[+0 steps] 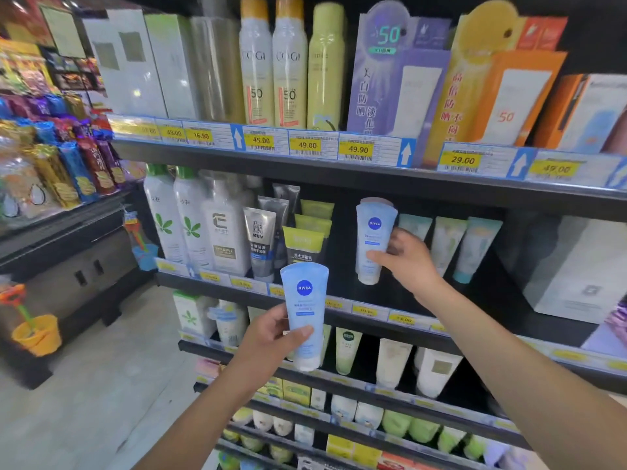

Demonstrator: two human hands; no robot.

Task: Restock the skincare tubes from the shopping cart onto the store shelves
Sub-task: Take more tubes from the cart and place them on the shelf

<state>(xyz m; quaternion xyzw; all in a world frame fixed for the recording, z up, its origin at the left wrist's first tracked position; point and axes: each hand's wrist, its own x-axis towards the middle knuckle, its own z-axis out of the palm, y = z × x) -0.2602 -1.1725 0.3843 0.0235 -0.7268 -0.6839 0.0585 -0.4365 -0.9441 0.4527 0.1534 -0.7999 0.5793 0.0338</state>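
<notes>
Head view: the right hand (pixel 412 262) pinches one blue tube (pixel 375 232), upright, cap down, at the middle shelf (pixel 373 312), centre of the frame. The left hand (pixel 271 337) grips a second blue tube (pixel 305 300), also upright, lower left and farther from this shelf.

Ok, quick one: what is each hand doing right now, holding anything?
Left hand: holds the nearer blue tube, fingers curled round it.
Right hand: grips the farther blue tube.
</notes>
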